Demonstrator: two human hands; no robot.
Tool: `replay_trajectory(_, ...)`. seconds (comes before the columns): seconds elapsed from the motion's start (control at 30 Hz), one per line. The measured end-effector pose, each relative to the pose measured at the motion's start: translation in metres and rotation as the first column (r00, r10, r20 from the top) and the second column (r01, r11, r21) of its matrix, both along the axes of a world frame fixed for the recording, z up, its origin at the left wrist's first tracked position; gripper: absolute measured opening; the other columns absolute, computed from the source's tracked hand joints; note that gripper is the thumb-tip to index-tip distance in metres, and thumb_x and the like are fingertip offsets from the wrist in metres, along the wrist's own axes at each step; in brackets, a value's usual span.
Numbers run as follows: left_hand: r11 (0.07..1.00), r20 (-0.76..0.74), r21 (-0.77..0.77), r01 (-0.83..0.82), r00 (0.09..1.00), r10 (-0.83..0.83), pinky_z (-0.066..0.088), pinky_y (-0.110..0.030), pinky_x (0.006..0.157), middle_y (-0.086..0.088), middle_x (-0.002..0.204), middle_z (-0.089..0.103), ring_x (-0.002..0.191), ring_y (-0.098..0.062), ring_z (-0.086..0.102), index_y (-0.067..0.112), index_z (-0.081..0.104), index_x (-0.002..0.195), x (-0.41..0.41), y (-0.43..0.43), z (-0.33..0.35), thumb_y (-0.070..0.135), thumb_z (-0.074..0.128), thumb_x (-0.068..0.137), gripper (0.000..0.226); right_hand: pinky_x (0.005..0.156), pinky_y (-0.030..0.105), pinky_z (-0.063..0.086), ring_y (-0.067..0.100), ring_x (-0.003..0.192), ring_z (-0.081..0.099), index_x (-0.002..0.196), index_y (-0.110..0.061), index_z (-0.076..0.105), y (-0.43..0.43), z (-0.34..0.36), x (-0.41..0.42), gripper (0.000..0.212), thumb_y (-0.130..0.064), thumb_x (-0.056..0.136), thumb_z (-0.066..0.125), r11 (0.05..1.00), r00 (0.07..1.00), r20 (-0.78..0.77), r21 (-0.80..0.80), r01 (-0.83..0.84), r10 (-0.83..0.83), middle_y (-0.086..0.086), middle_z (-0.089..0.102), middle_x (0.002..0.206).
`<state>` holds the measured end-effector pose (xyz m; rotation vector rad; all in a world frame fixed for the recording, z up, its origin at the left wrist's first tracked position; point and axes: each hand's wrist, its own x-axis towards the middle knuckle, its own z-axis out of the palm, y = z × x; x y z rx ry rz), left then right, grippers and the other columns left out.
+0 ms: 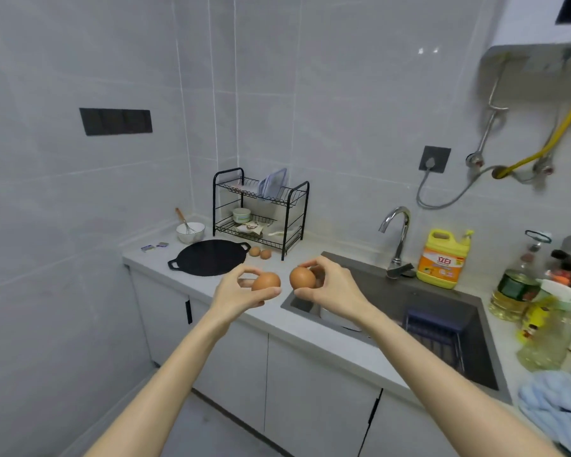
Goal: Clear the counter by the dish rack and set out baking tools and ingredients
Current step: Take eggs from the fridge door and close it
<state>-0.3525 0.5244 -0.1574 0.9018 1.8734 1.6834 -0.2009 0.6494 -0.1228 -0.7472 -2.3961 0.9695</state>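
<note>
Your left hand [241, 290] pinched a brown egg [266, 281] and your right hand [332, 291] gripped a second egg [302, 277], both above the counter [261, 316] by the sink [393, 291]. Probably they were headed for the loose eggs [254, 251] beside the dish rack [261, 192].

Head view: high, angled down-forward, facing counter [165, 258] corner, moderately near.

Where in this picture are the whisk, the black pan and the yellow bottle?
whisk [186, 225]: head view, on its wire loops.
black pan [211, 257]: head view, middle of its flat surface.
yellow bottle [441, 261]: head view, on its orange label.
</note>
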Motion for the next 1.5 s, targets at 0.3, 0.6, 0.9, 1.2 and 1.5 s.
replay_trajectory(0.3,0.977,-0.047,-0.156,-0.144,0.989,0.138,0.058,-0.029,0.073,0.002,0.105,0.064,0.098,-0.015,0.062,0.026,0.060,0.099,-0.119,0.115,-0.055,0.030,0.087,0.063,0.045,0.062,0.013,0.040,0.010,0.083,0.056,0.113,-0.023,0.057,0.135,-0.054,-0.144,0.044,-0.020,0.074,0.078,0.986,0.994,0.075,-0.149,-0.070,0.081,-0.002,0.058,0.107)
replay_trajectory(0.6,0.941,-0.048,-0.297,-0.164,0.987,0.156,0.043,-0.016,0.068,0.007,0.098,0.063,0.093,-0.006,0.058,0.026,0.055,0.107,-0.232,0.186,-0.113,0.034,0.086,0.064,0.054,0.080,0.024,0.049,0.013,0.097,0.058,0.107,-0.022,0.059,0.214,-0.125,-0.270,0.041,-0.018,0.070,0.078,0.959,0.992,0.117,-0.282,-0.019,0.054,-0.002,0.062,0.106)
replay_trajectory(0.9,0.902,-0.037,-0.430,-0.045,0.999,0.032,0.044,-0.014,0.068,0.008,0.094,0.061,0.083,-0.004,0.059,0.020,0.053,0.105,-0.362,0.276,-0.174,0.029,0.087,0.060,0.058,0.080,0.022,0.045,0.015,0.095,0.057,0.112,-0.017,0.058,0.274,-0.192,-0.383,0.043,-0.020,0.073,0.077,0.920,0.969,0.230,-0.355,0.166,-0.087,0.000,0.061,0.105)
replay_trajectory(1.2,0.881,-0.031,-0.466,0.081,0.994,-0.108,0.050,-0.027,0.079,0.000,0.097,0.063,0.089,-0.013,0.061,0.014,0.053,0.105,-0.442,0.349,-0.226,0.024,0.084,0.064,0.053,0.080,0.025,0.048,0.018,0.091,0.058,0.109,-0.011,0.055,0.315,-0.238,-0.453,0.040,-0.015,0.075,0.075,0.840,0.910,0.345,-0.401,0.366,-0.231,0.000,0.060,0.101)
replay_trajectory(1.5,0.870,-0.026,-0.483,0.098,0.992,-0.127,0.048,-0.024,0.072,0.005,0.093,0.061,0.084,-0.011,0.061,0.021,0.047,0.096,-0.464,0.387,-0.261,0.026,0.085,0.060,0.053,0.069,0.016,0.041,0.013,0.085,0.059,0.099,-0.015,0.053,0.337,-0.265,-0.480,0.036,-0.021,0.073,0.077,0.781,0.863,0.402,-0.414,0.468,-0.304,-0.008,0.057,0.090)
